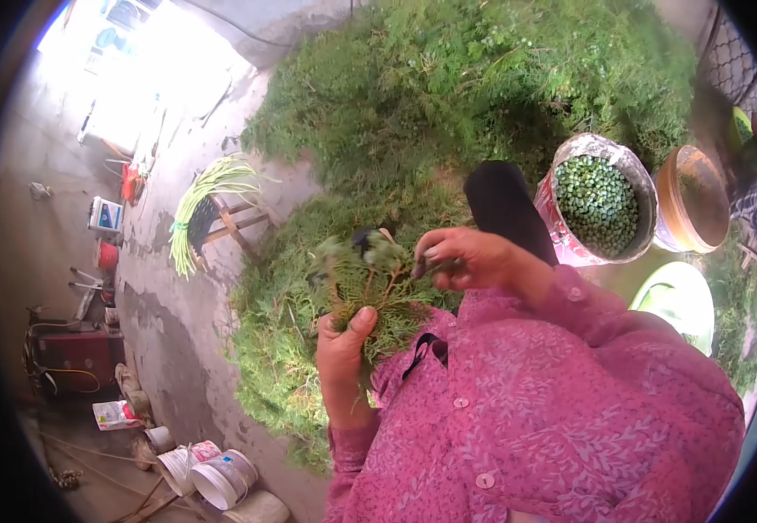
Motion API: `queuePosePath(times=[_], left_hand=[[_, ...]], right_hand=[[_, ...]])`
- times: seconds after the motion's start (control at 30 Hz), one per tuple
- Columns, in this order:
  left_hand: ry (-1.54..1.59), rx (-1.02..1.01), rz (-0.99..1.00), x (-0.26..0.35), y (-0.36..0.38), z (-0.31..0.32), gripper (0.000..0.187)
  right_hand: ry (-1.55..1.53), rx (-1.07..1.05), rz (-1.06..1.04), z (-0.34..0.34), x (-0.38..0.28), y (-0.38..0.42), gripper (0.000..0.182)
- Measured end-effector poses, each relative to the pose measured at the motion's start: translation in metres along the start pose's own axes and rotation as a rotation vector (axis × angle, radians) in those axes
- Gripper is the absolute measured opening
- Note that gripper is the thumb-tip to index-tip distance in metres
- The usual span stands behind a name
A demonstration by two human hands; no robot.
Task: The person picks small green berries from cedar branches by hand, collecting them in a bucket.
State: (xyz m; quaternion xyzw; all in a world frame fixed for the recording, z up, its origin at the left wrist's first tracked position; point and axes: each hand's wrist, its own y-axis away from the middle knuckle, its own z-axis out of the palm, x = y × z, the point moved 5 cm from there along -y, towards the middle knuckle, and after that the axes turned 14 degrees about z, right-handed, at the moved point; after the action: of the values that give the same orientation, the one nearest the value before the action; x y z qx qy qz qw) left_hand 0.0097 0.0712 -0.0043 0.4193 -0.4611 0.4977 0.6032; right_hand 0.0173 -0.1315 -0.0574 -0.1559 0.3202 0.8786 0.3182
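My left hand is closed around the stems of a leafy evergreen sprig, held up in front of my pink patterned top. Its upper end is blurred, with pale green cones among the foliage. Just right of the sprig, my right hand is closed with fingers curled, and small grey-green cones show between them. A bucket nearby on the right holds many round green cones.
Cut evergreen branches are heaped ahead and around my legs. An orange-rimmed tub and a pale green basin stand at right. On the left are a stool with green strands over it, and white buckets.
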Motion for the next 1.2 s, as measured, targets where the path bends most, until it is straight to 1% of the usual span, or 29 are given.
queuePosePath(times=[0.03, 0.07, 0.13, 0.23, 0.3, 0.43, 0.5, 0.53, 0.6, 0.67, 0.73, 0.77, 0.8, 0.83, 0.87, 0.9, 0.93, 0.97, 1.0, 1.03, 1.07, 1.1, 1.13, 1.17, 1.2], left_hand=[[0.046, -0.045, -0.023, 0.005, 0.0, 0.009, 0.019], [0.049, -0.044, -0.022, 0.008, 0.0, 0.011, 0.019], [0.04, -0.089, -0.037, 0.011, 0.001, 0.015, 0.019], [0.001, -0.108, -0.042, 0.006, 0.001, 0.011, 0.02], [0.015, -0.111, -0.05, 0.006, 0.002, 0.014, 0.02], [0.038, -0.11, -0.052, 0.009, 0.002, 0.019, 0.021], [0.043, -0.108, -0.055, 0.008, 0.002, 0.018, 0.02], [0.047, -0.106, -0.059, 0.007, 0.002, 0.017, 0.019], [0.03, -0.107, -0.054, 0.002, 0.002, 0.015, 0.021], [0.013, -0.106, -0.049, 0.004, 0.003, 0.018, 0.023], [0.209, 0.106, -0.057, 0.022, 0.004, 0.026, 0.017], [0.162, 0.302, -0.003, 0.03, 0.001, 0.037, 0.015], [0.163, 0.31, 0.001, 0.026, 0.001, 0.027, 0.015], [0.333, 0.139, 0.0, 0.017, -0.003, 0.018, 0.02], [0.498, -0.034, -0.001, 0.008, -0.006, 0.012, 0.027], [0.628, -0.198, 0.026, 0.0, -0.009, 0.011, 0.033], [0.627, -0.195, 0.03, -0.012, -0.016, 0.009, 0.033], [0.838, -0.326, 0.068, -0.018, -0.02, 0.016, 0.033], [1.047, -0.46, 0.104, -0.016, -0.021, 0.022, 0.035], [1.023, -0.435, 0.032, -0.014, -0.022, 0.026, 0.03], [1.023, -0.433, 0.036, -0.017, -0.028, 0.027, 0.03], [1.081, -0.508, 0.062, -0.018, -0.03, 0.029, 0.025], [1.134, -0.582, 0.083, -0.017, -0.029, 0.028, 0.022], [1.124, -0.574, 0.077, -0.017, -0.028, 0.028, 0.022], [1.187, -0.549, 0.074, -0.017, -0.029, 0.03, 0.017]], right_hand=[[-0.016, -0.076, 0.034, 0.005, 0.003, -0.008, 0.014], [-0.032, -0.153, 0.07, 0.012, 0.006, -0.014, 0.015], [-0.038, -0.13, 0.064, 0.022, 0.004, -0.02, 0.014], [0.004, -0.188, 0.042, 0.033, 0.001, -0.023, 0.016], [-0.013, -0.168, 0.091, 0.04, 0.0, -0.015, 0.016], [0.026, -0.114, 0.068, 0.035, -0.002, -0.011, 0.012], [0.026, -0.192, 0.038, 0.034, -0.004, -0.009, 0.01], [0.026, -0.19, 0.037, 0.035, -0.005, -0.006, 0.01], [0.078, -0.004, -0.072, 0.029, -0.014, 0.005, 0.009], [-0.126, 0.086, -0.248, 0.002, -0.042, 0.025, 0.01], [-0.356, 0.249, -0.412, -0.049, -0.068, 0.056, 0.011], [-0.261, 0.501, -0.574, -0.067, -0.082, 0.09, 0.011], [-0.129, 0.648, -0.756, -0.084, -0.088, 0.126, 0.011], [-0.035, 0.925, -0.902, -0.095, -0.087, 0.159, 0.014], [0.052, 1.099, -0.984, -0.115, -0.082, 0.186, 0.017], [0.182, 1.215, -1.045, -0.127, -0.076, 0.206, 0.018], [0.334, 1.359, -0.96, -0.15, -0.071, 0.219, 0.021], [0.634, 1.465, -0.792, -0.211, -0.058, 0.225, 0.026], [0.633, 1.468, -0.792, -0.223, -0.042, 0.226, 0.026], [1.07, 1.796, -0.48, -0.221, -0.025, 0.227, 0.026], [1.513, 2.056, -0.087, -0.223, -0.018, 0.226, 0.026], [1.521, 2.044, -0.089, -0.222, -0.022, 0.223, 0.026], [1.312, 1.808, -0.278, -0.223, -0.026, 0.216, 0.025], [1.09, 1.566, -0.436, -0.221, -0.027, 0.208, 0.024], [0.912, 1.398, -0.468, -0.195, -0.034, 0.195, 0.023]])
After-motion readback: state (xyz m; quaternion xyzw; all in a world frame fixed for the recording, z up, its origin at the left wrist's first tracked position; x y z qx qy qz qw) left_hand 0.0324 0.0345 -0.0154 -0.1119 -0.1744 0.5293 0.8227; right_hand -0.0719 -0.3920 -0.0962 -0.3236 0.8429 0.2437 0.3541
